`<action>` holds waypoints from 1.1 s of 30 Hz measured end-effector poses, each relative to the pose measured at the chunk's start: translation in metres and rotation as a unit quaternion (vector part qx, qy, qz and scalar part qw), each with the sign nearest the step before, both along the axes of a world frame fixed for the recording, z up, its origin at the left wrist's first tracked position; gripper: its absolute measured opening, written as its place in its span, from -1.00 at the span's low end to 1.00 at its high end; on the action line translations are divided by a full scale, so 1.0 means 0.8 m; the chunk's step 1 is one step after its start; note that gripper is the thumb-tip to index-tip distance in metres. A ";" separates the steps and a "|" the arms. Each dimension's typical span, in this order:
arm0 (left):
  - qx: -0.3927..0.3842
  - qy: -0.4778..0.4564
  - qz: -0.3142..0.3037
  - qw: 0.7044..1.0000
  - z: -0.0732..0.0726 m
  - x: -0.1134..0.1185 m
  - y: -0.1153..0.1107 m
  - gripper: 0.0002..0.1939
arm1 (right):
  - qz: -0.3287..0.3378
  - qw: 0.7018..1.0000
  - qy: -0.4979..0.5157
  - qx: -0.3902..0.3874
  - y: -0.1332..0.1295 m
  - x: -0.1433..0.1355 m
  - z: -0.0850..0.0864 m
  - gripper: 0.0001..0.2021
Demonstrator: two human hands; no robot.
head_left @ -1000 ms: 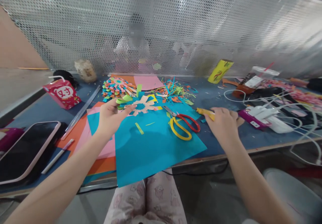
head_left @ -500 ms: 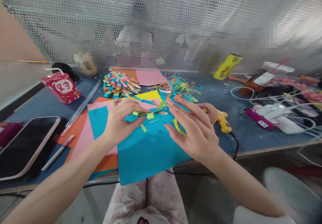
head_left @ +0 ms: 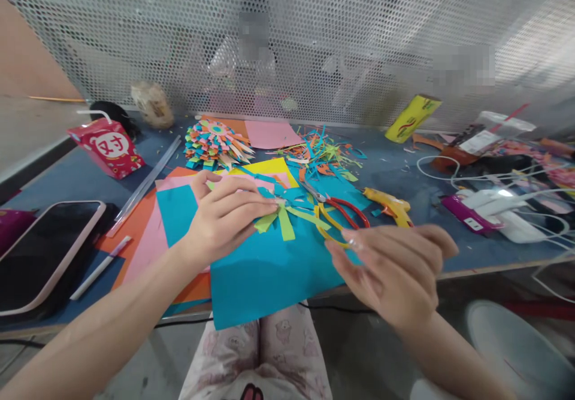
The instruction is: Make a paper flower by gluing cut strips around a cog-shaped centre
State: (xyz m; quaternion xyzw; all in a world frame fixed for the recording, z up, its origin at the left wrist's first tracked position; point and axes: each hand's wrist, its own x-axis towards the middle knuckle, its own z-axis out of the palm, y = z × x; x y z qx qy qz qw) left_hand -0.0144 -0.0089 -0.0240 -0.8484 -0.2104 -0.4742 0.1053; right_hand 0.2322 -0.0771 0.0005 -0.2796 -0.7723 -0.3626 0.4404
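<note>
Worktop [head_left: 381,169]: crowded; anything knocked may push its neighbour. Blue sheet [head_left: 269,286]: overhangs the front edge above my lap; a brush from my knee or forearm could drag it, carrying what lies on it. Right hand [head_left: 395,268]: hovers by the scissors, thumb and forefinger tips near each other; I cannot tell whether this grip pinches anything. Left hand [head_left: 227,214]: fingers together, tips holding the paper flower; thumb hidden. Yellow glue gun [head_left: 389,204]: lies just beyond the right hand; if hot, a careless reach could burn me. Scissors [head_left: 321,197]: snagging their yellow handle could swing the blades into the flower. Paper flower [head_left: 285,223]: over the blue sheet, at my left fingertips, one green strip reaching the scissors; too hard a press could crease it. Paper scraps [head_left: 321,151]: loose; stray strands could cling to any wet glue.
</note>
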 end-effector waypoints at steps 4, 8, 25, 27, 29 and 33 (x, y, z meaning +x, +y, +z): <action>0.010 -0.025 -0.002 1.000 0.002 0.002 0.001 -0.73 | -0.015 0.998 -0.009 0.062 0.000 -0.005 -0.024 -0.88; 0.010 -0.022 -0.001 1.000 0.002 0.004 0.001 -0.74 | -0.008 0.997 0.026 0.070 0.012 -0.017 -0.030 -0.75; 0.070 0.060 0.009 0.996 -0.001 0.004 -0.006 -0.78 | 0.035 0.986 0.063 -0.150 0.006 -0.027 -0.014 -0.49; 0.074 0.067 0.007 0.995 0.000 0.003 -0.006 -0.79 | 0.045 0.984 0.066 -0.160 0.008 -0.029 -0.015 -0.50; 0.076 0.069 0.001 0.995 0.000 0.003 -0.006 -0.79 | 0.044 0.982 0.066 -0.171 0.008 -0.030 -0.015 -0.54; 0.075 0.070 -0.001 0.995 0.000 0.003 -0.006 -0.78 | 0.008 0.977 0.063 -0.204 0.006 -0.031 -0.014 -0.77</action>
